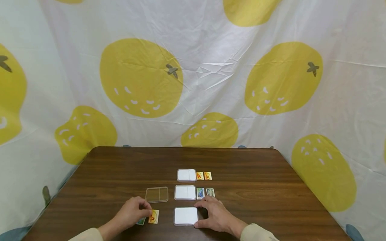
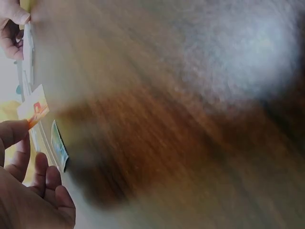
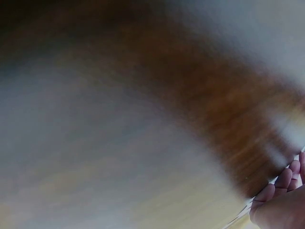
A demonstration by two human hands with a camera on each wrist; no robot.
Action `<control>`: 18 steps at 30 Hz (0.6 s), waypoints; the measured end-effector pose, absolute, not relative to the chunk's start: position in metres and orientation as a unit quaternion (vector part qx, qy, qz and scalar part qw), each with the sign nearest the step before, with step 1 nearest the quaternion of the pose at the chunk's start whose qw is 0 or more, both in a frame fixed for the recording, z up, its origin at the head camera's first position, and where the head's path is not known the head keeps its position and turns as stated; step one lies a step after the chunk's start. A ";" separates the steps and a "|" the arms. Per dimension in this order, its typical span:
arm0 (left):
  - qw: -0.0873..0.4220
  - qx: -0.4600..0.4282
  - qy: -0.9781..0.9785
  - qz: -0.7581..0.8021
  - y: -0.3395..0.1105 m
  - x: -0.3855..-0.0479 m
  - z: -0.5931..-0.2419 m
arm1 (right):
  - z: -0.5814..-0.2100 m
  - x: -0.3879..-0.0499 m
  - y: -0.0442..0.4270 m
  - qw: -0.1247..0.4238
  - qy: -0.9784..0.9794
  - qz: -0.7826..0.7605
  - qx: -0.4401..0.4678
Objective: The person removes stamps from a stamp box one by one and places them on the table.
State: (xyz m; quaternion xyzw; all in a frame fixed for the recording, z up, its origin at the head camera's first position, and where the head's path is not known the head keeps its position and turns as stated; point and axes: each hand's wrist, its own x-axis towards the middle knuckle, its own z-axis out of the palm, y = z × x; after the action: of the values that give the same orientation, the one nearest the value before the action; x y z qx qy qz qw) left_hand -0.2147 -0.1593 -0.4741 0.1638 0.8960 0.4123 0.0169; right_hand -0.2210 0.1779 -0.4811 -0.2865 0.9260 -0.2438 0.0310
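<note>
My left hand [image 1: 134,211] pinches an orange-and-yellow stamp [image 1: 154,217] between thumb and fingers; the left wrist view shows that stamp [image 2: 34,108] raised at a tilt. A green-blue stamp [image 1: 140,221] lies on the table, partly hidden by this hand. My right hand [image 1: 214,214] grips the nearest clear plastic case with a white insert [image 1: 185,216] at its right side, thumb by the near corner and a finger by the far one. In the right wrist view, only the right hand's fingers [image 3: 281,183] show in a corner.
Two more white-filled cases stand farther back, a middle one [image 1: 184,192] and a far one [image 1: 186,175]. Right of them lie a blue stamp [image 1: 200,193], a greenish stamp [image 1: 210,192] and two orange stamps [image 1: 207,175]. A clear lid [image 1: 156,194] lies beyond the left hand.
</note>
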 end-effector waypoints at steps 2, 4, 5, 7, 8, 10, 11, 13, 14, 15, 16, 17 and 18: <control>0.009 0.160 0.899 0.408 -0.158 -0.215 -0.475 | -0.481 -0.221 0.178 0.032 0.926 -0.243 -0.286; 0.001 0.153 0.904 0.400 -0.156 -0.215 -0.476 | -0.481 -0.221 0.178 0.033 0.927 -0.242 -0.286; -0.003 0.149 0.907 0.394 -0.156 -0.216 -0.476 | -0.481 -0.221 0.178 0.034 0.927 -0.242 -0.285; -0.011 0.138 0.915 0.379 -0.154 -0.216 -0.476 | -0.481 -0.221 0.178 0.032 0.926 -0.243 -0.286; -0.012 0.133 0.918 0.373 -0.153 -0.216 -0.476 | -0.481 -0.221 0.178 0.032 0.927 -0.243 -0.286; -0.016 0.122 0.926 0.358 -0.152 -0.216 -0.475 | -0.482 -0.221 0.178 0.031 0.927 -0.242 -0.286; -0.016 0.117 0.929 0.352 -0.151 -0.216 -0.475 | -0.482 -0.221 0.178 0.032 0.927 -0.242 -0.285; -0.020 0.111 0.933 0.341 -0.150 -0.215 -0.474 | -0.481 -0.221 0.178 0.035 0.928 -0.241 -0.283; -0.023 0.110 0.935 0.337 -0.149 -0.215 -0.474 | -0.481 -0.221 0.178 0.036 0.928 -0.240 -0.282; -0.027 0.109 0.937 0.330 -0.148 -0.215 -0.474 | -0.481 -0.221 0.178 0.036 0.928 -0.241 -0.283; -0.032 0.108 0.939 0.324 -0.148 -0.215 -0.474 | -0.481 -0.221 0.178 0.036 0.928 -0.241 -0.283; -0.037 0.109 0.942 0.316 -0.148 -0.215 -0.474 | -0.481 -0.221 0.178 0.035 0.928 -0.241 -0.283; -0.042 0.110 0.943 0.310 -0.147 -0.215 -0.475 | -0.481 -0.221 0.178 0.035 0.927 -0.241 -0.284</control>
State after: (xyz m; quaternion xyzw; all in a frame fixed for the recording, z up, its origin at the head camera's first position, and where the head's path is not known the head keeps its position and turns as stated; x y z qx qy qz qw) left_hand -0.2153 -0.1474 -0.4745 0.1103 0.9433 0.3103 -0.0417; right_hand -0.2208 0.1781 -0.4811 -0.2840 0.9273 -0.2413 0.0346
